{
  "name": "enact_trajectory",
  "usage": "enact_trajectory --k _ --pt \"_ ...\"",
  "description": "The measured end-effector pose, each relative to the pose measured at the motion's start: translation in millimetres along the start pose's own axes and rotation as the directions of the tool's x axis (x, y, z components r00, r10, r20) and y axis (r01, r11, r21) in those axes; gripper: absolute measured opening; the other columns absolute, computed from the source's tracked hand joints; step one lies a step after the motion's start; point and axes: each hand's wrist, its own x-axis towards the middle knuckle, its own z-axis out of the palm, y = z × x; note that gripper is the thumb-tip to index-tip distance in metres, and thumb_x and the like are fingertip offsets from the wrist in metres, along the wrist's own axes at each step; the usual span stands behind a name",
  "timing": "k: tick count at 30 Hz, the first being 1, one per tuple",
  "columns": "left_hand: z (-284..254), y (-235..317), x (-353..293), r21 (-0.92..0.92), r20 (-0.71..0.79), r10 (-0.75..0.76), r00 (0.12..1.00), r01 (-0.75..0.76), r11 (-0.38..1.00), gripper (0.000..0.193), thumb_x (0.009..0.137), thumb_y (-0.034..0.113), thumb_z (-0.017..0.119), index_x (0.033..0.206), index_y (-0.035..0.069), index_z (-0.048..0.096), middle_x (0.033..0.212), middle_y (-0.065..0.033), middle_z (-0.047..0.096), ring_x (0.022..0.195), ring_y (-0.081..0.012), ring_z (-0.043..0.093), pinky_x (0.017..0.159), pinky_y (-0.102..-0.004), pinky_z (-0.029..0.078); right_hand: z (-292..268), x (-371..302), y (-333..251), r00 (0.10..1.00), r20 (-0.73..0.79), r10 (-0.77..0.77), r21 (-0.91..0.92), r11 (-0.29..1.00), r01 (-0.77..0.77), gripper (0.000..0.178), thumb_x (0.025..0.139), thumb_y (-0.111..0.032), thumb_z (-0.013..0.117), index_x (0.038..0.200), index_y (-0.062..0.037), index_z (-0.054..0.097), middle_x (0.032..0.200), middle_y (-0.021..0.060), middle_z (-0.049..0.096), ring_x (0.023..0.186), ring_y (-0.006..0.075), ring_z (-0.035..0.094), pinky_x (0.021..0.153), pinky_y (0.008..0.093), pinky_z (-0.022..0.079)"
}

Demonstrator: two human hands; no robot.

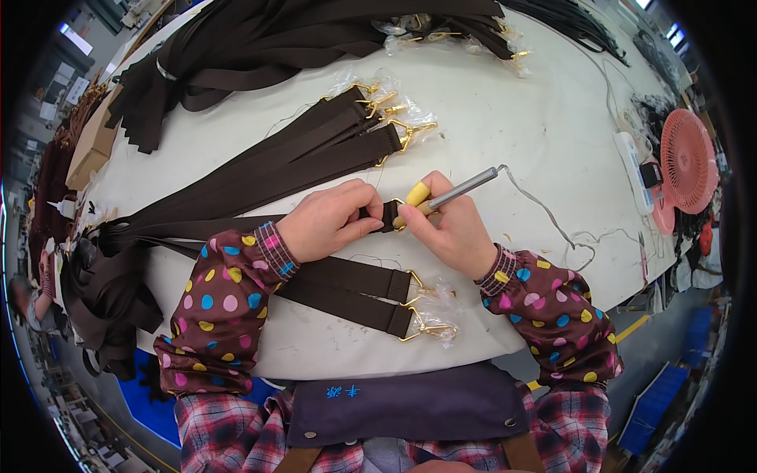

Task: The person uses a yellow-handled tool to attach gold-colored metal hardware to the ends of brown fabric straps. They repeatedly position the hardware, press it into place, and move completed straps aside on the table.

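Observation:
Near the middle of the table, my left hand (333,221) pinches the end of a dark brown webbing strap (389,214). A gold metal ring (400,214) sits at that end, partly hidden by my fingers. My right hand (449,232) grips a silver pen-shaped tool (465,189) with a thin grey cord, its tip close to the strap end. A yellow cover (418,194) wraps one right fingertip. Below my hands lie finished-looking strap ends (359,296) with gold hooks (414,303) in clear plastic. More straps (292,162) with gold clasps (410,130) lie beyond.
A large bundle of dark straps (260,55) lies at the far side. At the right stand a pink fan (688,162) and a white power strip (633,169); the tool's cord (544,217) trails that way. A cardboard box (93,146) is at the left edge.

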Motion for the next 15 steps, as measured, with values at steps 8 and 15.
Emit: enact_trajectory --k 8,15 --pt "0.6 -1.2 1.6 -0.012 0.003 -0.003 1.0 0.003 1.0 0.014 0.089 0.015 0.066 0.095 0.008 0.056 0.092 -0.0071 0.056 0.073 -0.0213 0.059 0.067 -0.0336 0.048 2.3 0.7 4.2 0.998 -0.051 -0.037 -0.008 0.999 0.037 0.022 0.089 -0.016 0.067 0.091 -0.0017 0.049 0.075 0.0087 0.062 0.064 0.016 0.061 0.058 0.028 0.049" --pt "2.0 -4.4 0.7 0.003 -0.019 0.028 0.999 -0.028 1.0 0.012 0.088 0.009 0.067 0.094 0.006 0.057 0.088 -0.0045 0.054 0.069 -0.0148 0.053 0.065 -0.0281 0.045 -0.3 0.5 1.5 1.0 0.014 0.004 -0.054 0.999 -0.003 0.019 0.093 -0.012 0.062 0.094 -0.0021 0.047 0.081 0.0045 0.06 0.073 0.007 0.057 0.061 0.0241 0.048"
